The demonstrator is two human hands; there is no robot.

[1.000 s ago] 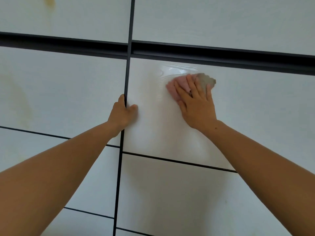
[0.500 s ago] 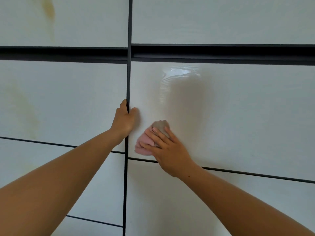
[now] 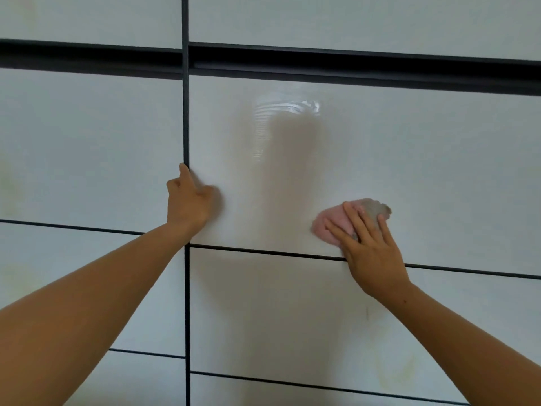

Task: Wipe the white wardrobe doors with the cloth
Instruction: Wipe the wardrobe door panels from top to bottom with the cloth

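Note:
White glossy wardrobe doors (image 3: 409,159) fill the view, split by thin black lines. My right hand (image 3: 370,250) lies flat on a pink and grey cloth (image 3: 336,222), pressing it against the right door near the lower edge of the middle panel. My left hand (image 3: 188,200) grips the left edge of that same door at the vertical black gap, fingers curled around it, thumb pointing up. A damp shiny streak (image 3: 287,136) runs down the panel between the hands.
A wide black horizontal channel (image 3: 322,64) crosses both doors above the wiped panel. The left door (image 3: 87,148) carries faint yellowish marks. More panels continue below, with faint smudges (image 3: 404,367) at the lower right.
My right hand has slid the cloth from the panel's top down to its lower left, then right along the lower edge. My left hand has kept its grip on the door edge.

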